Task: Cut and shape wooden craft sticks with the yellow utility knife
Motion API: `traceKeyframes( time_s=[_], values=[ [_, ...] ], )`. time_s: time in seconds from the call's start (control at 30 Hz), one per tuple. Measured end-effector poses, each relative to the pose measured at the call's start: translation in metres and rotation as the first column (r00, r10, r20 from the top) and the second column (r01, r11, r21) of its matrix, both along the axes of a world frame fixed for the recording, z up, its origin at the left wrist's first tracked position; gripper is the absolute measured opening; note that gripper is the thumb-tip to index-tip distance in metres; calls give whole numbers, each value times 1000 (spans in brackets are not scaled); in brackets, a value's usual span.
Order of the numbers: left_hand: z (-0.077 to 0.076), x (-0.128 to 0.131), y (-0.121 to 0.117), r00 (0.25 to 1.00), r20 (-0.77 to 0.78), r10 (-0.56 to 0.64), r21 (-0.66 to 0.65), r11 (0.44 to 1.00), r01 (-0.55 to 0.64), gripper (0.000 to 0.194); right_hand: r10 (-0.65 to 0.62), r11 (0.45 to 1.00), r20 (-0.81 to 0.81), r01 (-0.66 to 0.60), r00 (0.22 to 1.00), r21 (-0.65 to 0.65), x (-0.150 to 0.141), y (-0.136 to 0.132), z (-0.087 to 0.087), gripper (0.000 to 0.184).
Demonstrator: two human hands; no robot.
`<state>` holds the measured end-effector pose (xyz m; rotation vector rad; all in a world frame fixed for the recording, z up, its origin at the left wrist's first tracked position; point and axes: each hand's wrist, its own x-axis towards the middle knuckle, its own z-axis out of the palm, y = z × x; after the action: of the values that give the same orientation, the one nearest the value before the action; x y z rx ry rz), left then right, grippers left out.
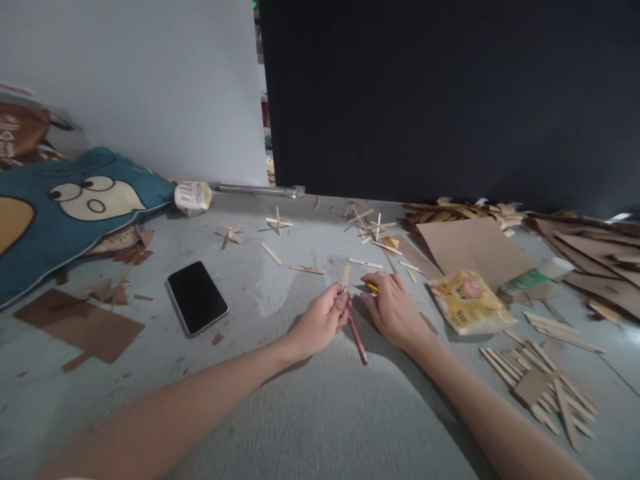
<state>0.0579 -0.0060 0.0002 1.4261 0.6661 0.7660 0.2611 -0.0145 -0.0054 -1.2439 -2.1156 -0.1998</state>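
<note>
Between the fingertips of my left hand (323, 319) a short wooden craft stick (346, 275) points up and away from me. My right hand (393, 307) is closed over a slim yellow tool (373, 288), and a thin dark tip sticks out towards the stick; it looks like a craft knife, mostly hidden by the fingers. A dark red pen (359, 340) lies on the table between both hands, its far end close to my left fingers. Just beyond the hands lie loose craft sticks (365, 263). Farther back stand small crossed-stick pieces (279, 221).
A phone (197, 298) and brown cardboard (80, 327) lie left, beside a blue cushion (100, 200). On the right are a yellow packet (467, 300), a green-and-white tube (535, 277), a pile of craft sticks (565, 407) and cardboard sheets (470, 247). A black panel (450, 100) stands behind.
</note>
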Motion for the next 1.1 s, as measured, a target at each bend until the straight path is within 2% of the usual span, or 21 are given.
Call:
traceKeyframes(
  time_s=[0.23,0.6,0.87,1.1],
  values=[
    [1,0,0,996,88,-19,-123,992,30,43,159,984,-11,-157,987,89,1,-7,0,23],
    [5,-2,-1,992,105,-66,-100,992,77,45,123,991,-48,-121,991,52,-5,-7,5,25],
    [6,-3,-1,994,74,-81,-66,994,86,44,153,983,-19,-150,988,105,-4,-5,4,19],
    [7,-3,2,994,12,-112,-39,993,113,52,167,971,-4,-164,986,176,-3,-6,3,14]
  ],
)
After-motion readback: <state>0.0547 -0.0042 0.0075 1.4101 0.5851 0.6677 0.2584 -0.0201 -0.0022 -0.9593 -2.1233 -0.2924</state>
